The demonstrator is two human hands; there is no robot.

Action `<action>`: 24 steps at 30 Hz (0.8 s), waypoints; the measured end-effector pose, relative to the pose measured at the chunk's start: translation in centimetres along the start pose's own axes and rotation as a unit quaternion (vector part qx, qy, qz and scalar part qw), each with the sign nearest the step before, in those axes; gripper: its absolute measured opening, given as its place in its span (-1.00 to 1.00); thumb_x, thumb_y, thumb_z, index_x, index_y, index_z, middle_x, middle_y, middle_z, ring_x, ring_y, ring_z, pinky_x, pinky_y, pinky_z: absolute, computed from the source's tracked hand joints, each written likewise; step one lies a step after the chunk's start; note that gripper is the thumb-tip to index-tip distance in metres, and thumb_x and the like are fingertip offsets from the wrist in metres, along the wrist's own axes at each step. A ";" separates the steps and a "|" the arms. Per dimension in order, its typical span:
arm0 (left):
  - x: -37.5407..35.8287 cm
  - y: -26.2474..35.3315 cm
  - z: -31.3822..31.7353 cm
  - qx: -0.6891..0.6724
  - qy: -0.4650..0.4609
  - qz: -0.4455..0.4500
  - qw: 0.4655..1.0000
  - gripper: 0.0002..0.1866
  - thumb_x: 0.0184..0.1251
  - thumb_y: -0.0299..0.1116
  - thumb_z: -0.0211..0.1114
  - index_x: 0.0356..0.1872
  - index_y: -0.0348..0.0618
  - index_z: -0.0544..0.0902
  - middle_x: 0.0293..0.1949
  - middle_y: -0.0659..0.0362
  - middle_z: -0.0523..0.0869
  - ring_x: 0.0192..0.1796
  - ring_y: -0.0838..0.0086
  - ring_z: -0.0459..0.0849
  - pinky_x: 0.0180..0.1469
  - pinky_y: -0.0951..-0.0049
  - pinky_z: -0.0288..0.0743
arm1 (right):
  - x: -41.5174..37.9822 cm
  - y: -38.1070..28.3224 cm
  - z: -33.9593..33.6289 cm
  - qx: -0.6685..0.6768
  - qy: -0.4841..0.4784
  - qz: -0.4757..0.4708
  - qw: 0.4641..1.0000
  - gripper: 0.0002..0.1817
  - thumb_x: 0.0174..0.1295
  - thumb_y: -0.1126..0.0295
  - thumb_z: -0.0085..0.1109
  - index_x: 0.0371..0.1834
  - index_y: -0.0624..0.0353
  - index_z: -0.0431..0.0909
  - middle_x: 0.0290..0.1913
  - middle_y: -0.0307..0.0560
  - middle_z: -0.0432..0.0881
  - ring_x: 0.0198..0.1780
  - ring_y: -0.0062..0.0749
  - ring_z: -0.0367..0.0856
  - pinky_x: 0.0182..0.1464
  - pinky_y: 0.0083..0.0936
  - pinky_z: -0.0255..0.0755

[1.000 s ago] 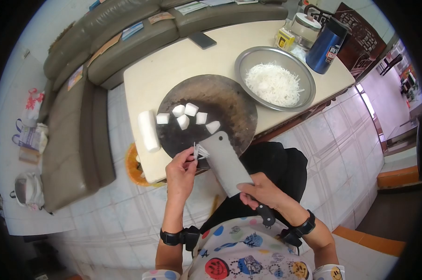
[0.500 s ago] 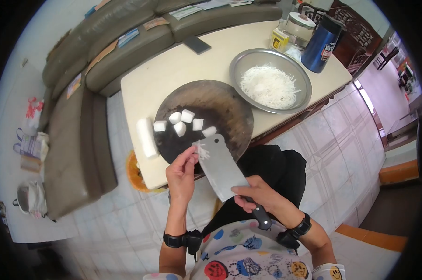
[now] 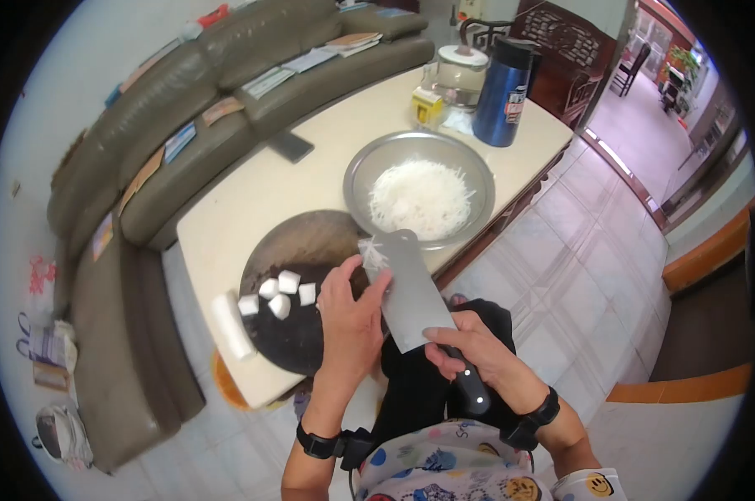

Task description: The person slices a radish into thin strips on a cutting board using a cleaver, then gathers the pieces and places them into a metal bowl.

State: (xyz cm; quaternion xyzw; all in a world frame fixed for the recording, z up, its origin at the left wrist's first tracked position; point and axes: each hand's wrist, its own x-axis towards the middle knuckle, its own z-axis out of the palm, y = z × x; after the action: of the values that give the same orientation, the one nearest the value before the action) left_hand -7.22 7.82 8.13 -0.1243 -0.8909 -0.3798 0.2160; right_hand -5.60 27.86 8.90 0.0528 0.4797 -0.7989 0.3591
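Note:
My right hand [image 3: 482,349] grips a cleaver [image 3: 415,301] where its black handle meets the blade. The broad blade lies flat and points away from me, with a few white shreds [image 3: 376,255] near its far left corner. Close beside that corner is my left hand [image 3: 350,321], thumb and fingers apart, nothing visible held in it. Below and left, a round dark chopping board [image 3: 310,238] carries several white chunks [image 3: 279,306]. A thick white peeled piece [image 3: 232,324] lies at the board's left edge. Beyond the blade stands a metal bowl [image 3: 483,188] of white shreds [image 3: 423,196].
The cream table [image 3: 227,200] also holds a phone [image 3: 290,146], a blue flask [image 3: 501,96], a glass pot [image 3: 461,77] and a yellow box [image 3: 426,108]. A grey-green sofa [image 3: 135,317] runs along the left and back. Tiled floor [image 3: 552,275] lies to the right.
The view has turned, so the table sits further left and lower. The cleaver with its shreds has moved from over the board to the bowl's near edge. My left fingers have spread.

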 end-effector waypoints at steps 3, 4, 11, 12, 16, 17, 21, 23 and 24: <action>2.0 0.5 1.2 0.114 -0.044 0.057 0.991 -0.40 0.10 -0.71 0.14 0.16 0.15 0.63 0.31 -0.09 0.33 0.33 -0.05 0.29 0.33 0.02 0.13 | 0.1 -1.4 -0.8 0.020 0.030 -0.032 0.999 -0.83 0.34 0.43 0.09 -0.36 0.31 0.49 -0.55 -0.11 0.55 -0.73 -0.67 0.33 -0.66 -0.62 0.33; 2.6 0.5 1.6 0.133 -0.056 0.074 0.987 -0.36 0.07 -0.72 0.13 0.17 0.17 0.62 0.32 -0.09 0.31 0.34 -0.05 0.28 0.34 -0.01 0.11 | 0.0 -1.6 -1.1 0.029 0.042 -0.044 0.998 -0.83 0.34 0.42 0.09 -0.36 0.30 0.49 -0.55 -0.11 0.55 -0.73 -0.66 0.33 -0.65 -0.62 0.34; 6.6 0.3 4.2 0.225 -0.125 0.152 0.954 -0.18 -0.07 -0.76 0.11 0.27 0.31 0.54 0.39 -0.09 0.22 0.38 -0.06 0.20 0.36 -0.08 0.05 | 0.3 -2.9 -3.7 0.022 0.061 -0.069 0.996 -0.83 0.34 0.43 0.08 -0.37 0.31 0.48 -0.55 -0.10 0.55 -0.72 -0.65 0.35 -0.62 -0.61 0.37; 7.0 0.1 4.4 0.226 -0.126 0.155 0.953 -0.18 -0.07 -0.76 0.11 0.27 0.31 0.54 0.39 -0.09 0.22 0.38 -0.06 0.20 0.36 -0.08 0.05 | 0.1 -3.1 -4.0 0.011 0.062 -0.070 0.996 -0.84 0.33 0.44 0.07 -0.36 0.31 0.48 -0.55 -0.10 0.55 -0.72 -0.65 0.35 -0.62 -0.60 0.37; 8.2 -1.2 5.3 0.269 -0.155 0.162 0.937 -0.24 0.04 -0.65 0.16 0.33 0.33 0.47 0.40 -0.12 0.20 0.34 -0.07 0.22 0.36 -0.12 0.05 | -0.4 -2.9 -4.7 0.011 0.063 -0.068 0.996 -0.85 0.32 0.45 0.06 -0.36 0.32 0.48 -0.55 -0.10 0.54 -0.71 -0.65 0.34 -0.61 -0.59 0.38; 8.5 -1.5 5.6 0.277 -0.160 0.160 0.934 -0.23 0.05 -0.65 0.16 0.34 0.35 0.46 0.40 -0.12 0.20 0.34 -0.06 0.22 0.35 -0.13 0.06 | -0.5 -2.9 -4.9 0.013 0.063 -0.068 0.996 -0.85 0.32 0.45 0.06 -0.36 0.32 0.48 -0.55 -0.10 0.54 -0.71 -0.65 0.34 -0.61 -0.59 0.38; 8.9 -2.7 7.1 0.280 -0.158 0.147 0.936 -0.14 -0.05 -0.73 0.16 0.35 0.33 0.45 0.41 -0.10 0.18 0.36 -0.07 0.22 0.36 -0.08 0.06 | -1.3 -2.5 -5.7 0.019 0.063 -0.066 0.996 -0.82 0.34 0.44 0.06 -0.37 0.33 0.50 -0.55 -0.11 0.54 -0.71 -0.65 0.34 -0.61 -0.60 0.38; 9.1 -3.8 7.9 0.315 -0.145 0.112 0.931 -0.16 -0.02 -0.71 0.18 0.38 0.26 0.41 0.41 -0.10 0.18 0.37 -0.07 0.21 0.36 -0.07 0.07 | -1.7 -2.4 -5.9 0.017 0.066 -0.071 0.995 -0.82 0.34 0.44 0.06 -0.38 0.33 0.50 -0.55 -0.11 0.55 -0.72 -0.65 0.34 -0.61 -0.60 0.38; 9.2 -3.7 7.8 0.314 -0.145 0.114 0.931 -0.16 -0.02 -0.71 0.18 0.38 0.26 0.41 0.41 -0.10 0.18 0.37 -0.07 0.21 0.36 -0.07 0.07 | -1.9 -2.5 -6.0 0.015 0.070 -0.074 0.995 -0.81 0.34 0.43 0.07 -0.38 0.33 0.51 -0.55 -0.11 0.55 -0.72 -0.64 0.34 -0.61 -0.60 0.38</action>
State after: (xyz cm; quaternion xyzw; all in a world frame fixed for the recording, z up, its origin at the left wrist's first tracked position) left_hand -18.99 11.56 5.44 -0.2045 -0.9662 -0.0316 0.1538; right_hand -7.30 34.37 8.34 0.0783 0.4945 -0.8245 0.2638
